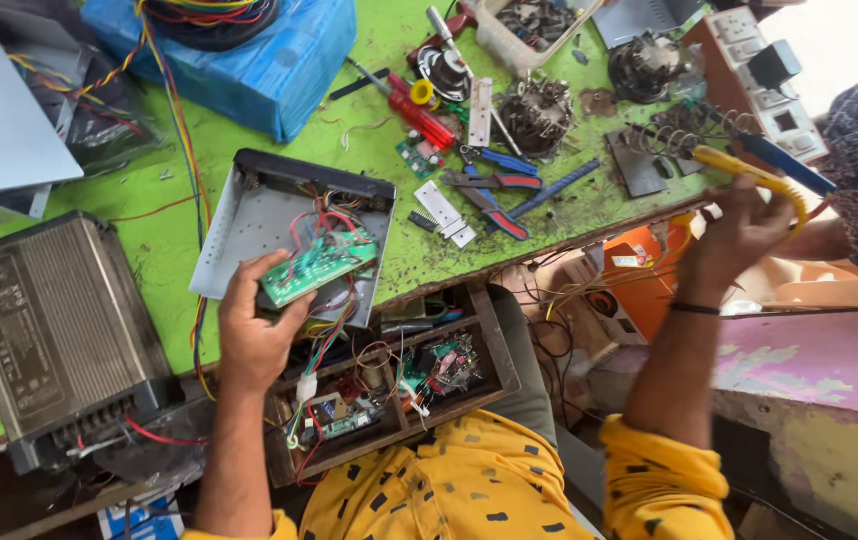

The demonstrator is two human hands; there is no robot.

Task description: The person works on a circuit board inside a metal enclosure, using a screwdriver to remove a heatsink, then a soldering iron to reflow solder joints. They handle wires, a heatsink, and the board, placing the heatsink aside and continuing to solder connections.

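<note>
left hand [254, 325] pinches a light, fragile green board [317, 268] by its edge; right hand [739, 235] grips a yellow iron [749, 175].

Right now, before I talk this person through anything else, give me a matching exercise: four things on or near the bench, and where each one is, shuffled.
Things:
1. green circuit board
2. yellow-handled tool
3. blue box
4. grey finned metal case

Places:
A. at the far edge of the green bench, with coloured wires on top
B. in the right hand, raised beyond the bench's right end
C. in the left hand, over the open grey chassis
D. at the bench's near left edge, beside the left arm

Pairs: 1-C, 2-B, 3-A, 4-D
</note>
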